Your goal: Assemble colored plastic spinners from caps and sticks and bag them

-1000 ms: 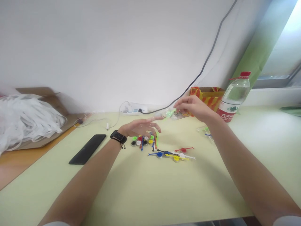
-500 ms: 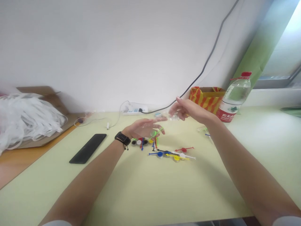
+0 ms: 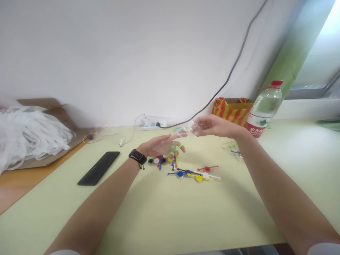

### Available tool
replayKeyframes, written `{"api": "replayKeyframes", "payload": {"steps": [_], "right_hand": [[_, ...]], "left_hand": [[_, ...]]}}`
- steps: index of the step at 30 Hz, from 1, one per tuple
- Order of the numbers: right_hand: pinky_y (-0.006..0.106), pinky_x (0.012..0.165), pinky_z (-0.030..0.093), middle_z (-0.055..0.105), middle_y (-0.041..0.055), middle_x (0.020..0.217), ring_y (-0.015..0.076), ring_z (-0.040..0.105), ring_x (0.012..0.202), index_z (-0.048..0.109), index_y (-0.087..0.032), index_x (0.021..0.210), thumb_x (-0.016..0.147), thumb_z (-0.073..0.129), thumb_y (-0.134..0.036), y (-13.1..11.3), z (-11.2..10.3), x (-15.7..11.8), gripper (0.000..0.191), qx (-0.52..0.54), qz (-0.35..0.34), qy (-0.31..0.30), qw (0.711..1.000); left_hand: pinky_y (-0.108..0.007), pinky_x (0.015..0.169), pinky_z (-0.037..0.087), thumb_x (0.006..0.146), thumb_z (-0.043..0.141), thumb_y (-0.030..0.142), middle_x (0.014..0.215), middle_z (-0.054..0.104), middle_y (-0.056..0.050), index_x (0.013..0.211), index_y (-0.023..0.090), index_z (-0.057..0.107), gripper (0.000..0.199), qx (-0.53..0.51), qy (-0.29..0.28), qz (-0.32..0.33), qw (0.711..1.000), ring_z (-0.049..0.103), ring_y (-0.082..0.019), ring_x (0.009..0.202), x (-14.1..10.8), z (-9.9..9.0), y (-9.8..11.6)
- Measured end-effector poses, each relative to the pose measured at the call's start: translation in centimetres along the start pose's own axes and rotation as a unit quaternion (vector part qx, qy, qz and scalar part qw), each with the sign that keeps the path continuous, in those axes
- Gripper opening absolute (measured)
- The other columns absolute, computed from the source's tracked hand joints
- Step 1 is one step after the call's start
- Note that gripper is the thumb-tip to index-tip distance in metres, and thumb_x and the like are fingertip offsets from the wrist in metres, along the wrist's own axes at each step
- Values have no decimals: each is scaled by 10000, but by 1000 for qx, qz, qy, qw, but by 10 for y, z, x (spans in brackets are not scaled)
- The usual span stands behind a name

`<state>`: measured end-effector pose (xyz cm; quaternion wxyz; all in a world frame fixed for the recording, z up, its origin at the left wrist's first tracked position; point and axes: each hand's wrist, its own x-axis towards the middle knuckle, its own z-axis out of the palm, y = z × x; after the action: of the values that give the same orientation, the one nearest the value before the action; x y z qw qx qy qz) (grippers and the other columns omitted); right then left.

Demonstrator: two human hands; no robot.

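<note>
My left hand (image 3: 160, 146) is over the middle of the table, index finger stretched out and the other fingers curled round a thin clear plastic bag (image 3: 163, 144). A bright green arrow spinner (image 3: 174, 149) shows at its fingers; whether it lies inside the bag I cannot tell. My right hand (image 3: 209, 126) is raised beyond it, thumb and fingers closed on a small clear plastic piece (image 3: 194, 128). Below the hands lie several arrow spinners with round bases: a blue spinner (image 3: 180, 174), a yellow spinner (image 3: 199, 179), a red spinner (image 3: 207, 169) and a white spinner (image 3: 206, 175).
A black flat slab (image 3: 98, 168) lies left. Behind stand a power strip (image 3: 151, 126), a red-yellow striped bag (image 3: 230, 111) and a water bottle (image 3: 262, 109). White straps (image 3: 34, 136) fill a cardboard box at far left. Bagged spinners (image 3: 234, 150) lie by my right forearm.
My right hand's raised thumb has come down and its fingers have closed on the clear plastic piece. The left hand has hardly moved.
</note>
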<state>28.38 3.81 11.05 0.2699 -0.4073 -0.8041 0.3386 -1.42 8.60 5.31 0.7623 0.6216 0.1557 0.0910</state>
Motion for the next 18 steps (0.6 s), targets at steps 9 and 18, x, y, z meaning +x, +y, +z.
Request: {"api": "replayKeyframes", "payload": {"steps": [9, 18], "right_hand": [[311, 774, 477, 743, 47, 978, 251, 665, 936, 776, -211, 869, 685, 847, -470, 38, -3, 2, 326, -203, 209, -272, 917], [299, 800, 449, 704, -1, 738, 199, 633, 810, 792, -170, 798, 562, 864, -388, 48, 45, 28, 330, -166, 259, -422, 853]], "left_hand": [[-334, 758, 455, 855, 574, 736, 1202, 657, -148, 1515, 271, 465, 815, -26, 34, 29, 999, 614, -231, 865, 1, -4, -3], [-347, 739, 468, 884, 396, 832, 1102, 701, -151, 1427, 219, 560, 835, -104, 94, 9, 990, 603, -221, 757, 4, -10, -1]]}}
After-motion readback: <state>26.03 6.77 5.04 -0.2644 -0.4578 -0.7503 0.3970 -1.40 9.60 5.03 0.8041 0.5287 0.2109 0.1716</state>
